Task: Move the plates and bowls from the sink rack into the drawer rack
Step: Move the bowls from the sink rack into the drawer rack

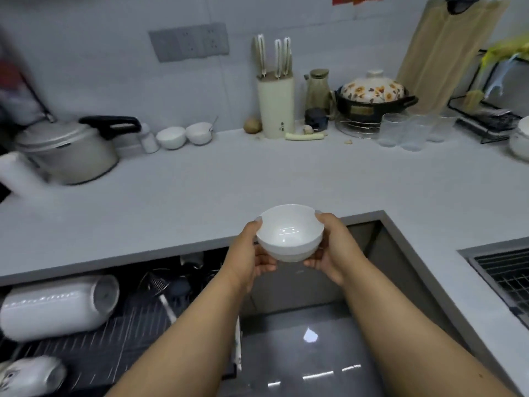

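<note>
A white bowl (289,234), seemingly stacked in a second one, is held upright in mid-air over the counter's front edge. My left hand (252,253) grips its left side and my right hand (332,247) grips its right side, thumbs on the rim. Below at the left, the open drawer rack (120,339) of dark wires holds a row of white dishes on edge (57,305) and a patterned bowl (31,373). At the right edge lies the sink rack (506,276), a wire grid; nothing shows on its visible part.
The pale counter (229,179) carries a pressure cooker (68,150), two small white bowls (184,136), a knife block (275,110), a flowered clay pot (372,98), clear cups (406,130) and a black rack (486,118). Ladles lie in the drawer (171,285). Glossy grey floor (300,353) lies below.
</note>
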